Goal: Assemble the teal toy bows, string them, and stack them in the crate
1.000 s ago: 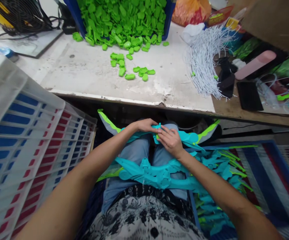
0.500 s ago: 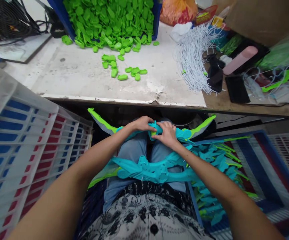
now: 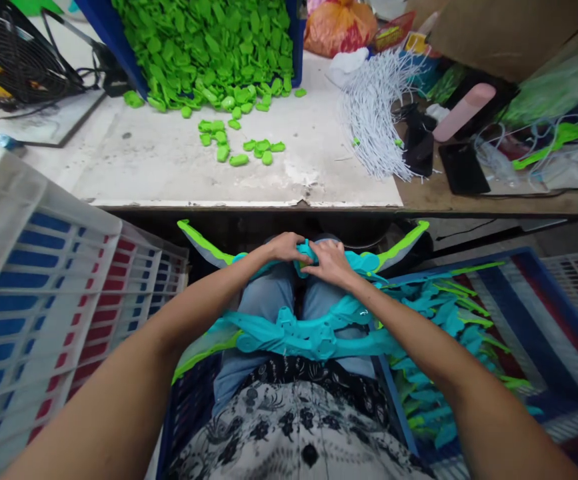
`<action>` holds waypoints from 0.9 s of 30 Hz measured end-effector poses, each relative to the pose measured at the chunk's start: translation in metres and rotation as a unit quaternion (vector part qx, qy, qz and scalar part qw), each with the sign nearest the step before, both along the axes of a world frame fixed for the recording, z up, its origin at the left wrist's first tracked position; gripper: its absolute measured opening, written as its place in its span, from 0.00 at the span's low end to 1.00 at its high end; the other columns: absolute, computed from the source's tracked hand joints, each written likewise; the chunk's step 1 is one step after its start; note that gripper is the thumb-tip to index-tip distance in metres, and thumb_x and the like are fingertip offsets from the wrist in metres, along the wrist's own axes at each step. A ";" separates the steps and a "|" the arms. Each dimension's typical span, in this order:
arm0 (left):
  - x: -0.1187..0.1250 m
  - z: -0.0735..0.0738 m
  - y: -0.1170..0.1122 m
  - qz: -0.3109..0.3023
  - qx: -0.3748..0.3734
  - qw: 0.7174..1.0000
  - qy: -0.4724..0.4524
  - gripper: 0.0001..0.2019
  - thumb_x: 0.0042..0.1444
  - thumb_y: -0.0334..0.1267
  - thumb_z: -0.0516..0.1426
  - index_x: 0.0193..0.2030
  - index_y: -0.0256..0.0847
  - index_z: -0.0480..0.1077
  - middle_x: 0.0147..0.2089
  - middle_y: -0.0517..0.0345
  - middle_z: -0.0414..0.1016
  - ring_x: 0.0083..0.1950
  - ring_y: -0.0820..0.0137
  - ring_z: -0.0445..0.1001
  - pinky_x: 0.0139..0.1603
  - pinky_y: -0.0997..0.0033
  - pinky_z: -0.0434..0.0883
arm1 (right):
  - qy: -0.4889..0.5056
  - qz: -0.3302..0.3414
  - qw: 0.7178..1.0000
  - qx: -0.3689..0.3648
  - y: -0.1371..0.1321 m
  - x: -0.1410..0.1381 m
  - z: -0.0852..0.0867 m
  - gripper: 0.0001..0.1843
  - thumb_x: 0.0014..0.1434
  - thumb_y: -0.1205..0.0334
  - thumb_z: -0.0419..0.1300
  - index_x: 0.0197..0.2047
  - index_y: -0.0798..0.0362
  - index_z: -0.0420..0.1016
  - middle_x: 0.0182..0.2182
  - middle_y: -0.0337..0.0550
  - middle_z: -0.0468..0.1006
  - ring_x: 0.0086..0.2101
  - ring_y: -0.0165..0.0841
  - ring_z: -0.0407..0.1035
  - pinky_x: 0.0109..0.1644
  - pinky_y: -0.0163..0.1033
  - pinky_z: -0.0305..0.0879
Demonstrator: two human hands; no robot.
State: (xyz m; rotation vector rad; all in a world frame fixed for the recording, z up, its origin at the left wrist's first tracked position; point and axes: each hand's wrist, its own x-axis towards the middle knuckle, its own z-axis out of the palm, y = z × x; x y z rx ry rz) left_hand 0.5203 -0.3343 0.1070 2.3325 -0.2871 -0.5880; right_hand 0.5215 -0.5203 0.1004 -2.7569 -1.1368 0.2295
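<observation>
A turquoise toy bow with lime-green tips lies across my knees, below the table edge. At its middle, my left hand grips the turquoise centre part from the left side. My right hand closes on the same centre part from the right, thumb and fingers pressed against it. A small bit of green shows between the hands; its shape is mostly hidden by the fingers. Closer to my body, more turquoise bow pieces rest on my lap, one with a lime-green limb at the left.
On the white table lie loose green plastic pieces before a blue bin full of them. White strings and a phone are at right. A white crate stands left; a blue crate with bow pieces stands right.
My view has shifted slightly, so the table things sit a little further left. Both hands stay on the bow's centre, and less of the green bit shows between them.
</observation>
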 end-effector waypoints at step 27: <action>-0.079 0.008 -0.028 0.001 0.219 0.950 -0.221 0.30 0.56 0.34 0.56 0.64 0.59 0.55 0.69 0.45 0.47 0.63 0.49 0.57 0.54 0.50 0.65 | -0.054 -0.319 0.946 0.001 -0.040 0.202 0.109 0.16 0.50 0.70 0.58 0.43 0.65 0.77 0.41 0.62 0.77 0.43 0.45 0.71 0.45 0.43 0.65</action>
